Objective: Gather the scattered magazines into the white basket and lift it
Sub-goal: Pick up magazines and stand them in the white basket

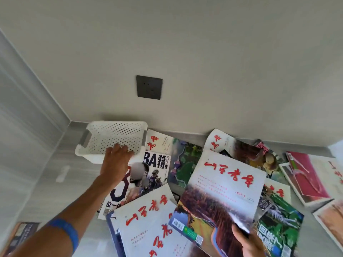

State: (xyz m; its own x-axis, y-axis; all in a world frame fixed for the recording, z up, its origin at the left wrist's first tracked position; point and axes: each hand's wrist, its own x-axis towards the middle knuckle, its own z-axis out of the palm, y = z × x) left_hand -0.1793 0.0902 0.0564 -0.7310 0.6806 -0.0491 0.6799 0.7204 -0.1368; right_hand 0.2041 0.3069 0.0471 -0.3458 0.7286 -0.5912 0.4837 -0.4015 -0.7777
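A white perforated basket (104, 134) stands on the floor against the wall, tilted toward me. My left hand (116, 160) reaches out over its near rim, fingers spread and touching it. My right hand (245, 242) at the bottom grips the lower edge of a magazine (222, 184) with red calligraphy and an autumn landscape, held up above the pile. Several other magazines lie scattered on the floor: a basketball issue (148, 175), another red-titled one (148, 219), green-covered ones (278, 227).
A dark wall socket (149, 87) sits above the basket. Pink and white magazines (311, 179) lie at the right. One more magazine (20, 236) lies at the bottom left. Grey floor (37, 164) extends on the left; the walls meet in a corner there.
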